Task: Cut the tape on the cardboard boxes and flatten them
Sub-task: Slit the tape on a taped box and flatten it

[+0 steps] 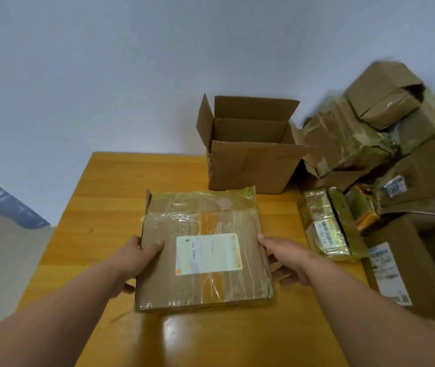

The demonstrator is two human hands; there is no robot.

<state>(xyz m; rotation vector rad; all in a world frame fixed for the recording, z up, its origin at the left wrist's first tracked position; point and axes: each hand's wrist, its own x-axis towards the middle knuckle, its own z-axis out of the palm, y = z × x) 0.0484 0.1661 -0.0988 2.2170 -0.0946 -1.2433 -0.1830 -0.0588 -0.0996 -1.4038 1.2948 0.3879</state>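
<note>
**boxfan22:** Both hands are on one flat taped box [203, 250], held just over the wooden worktop [100, 197]. Left hand [134, 263] grips the left edge, thumb on top, fingers curled underneath. Right hand [285, 254] does the same on the right edge.

**tapecutter:** How many boxes total?

**boxfan22:** One in the hands, with clear tape across it and one white shipping label [208, 254] on top. One open box [250, 147] behind it near the wall, flaps up. Then a pile of boxes [385, 144] stacked at the right, honestly too jumbled and blurry to count exactly. At its front I can pick out one small parcel [327, 226] wrapped in yellowish tape and one bigger brown box [412, 271] with a label, both sitting on the worktop.

**tapecutter:** Any cutter around?

**boxfan22:** Can't tell.
</note>
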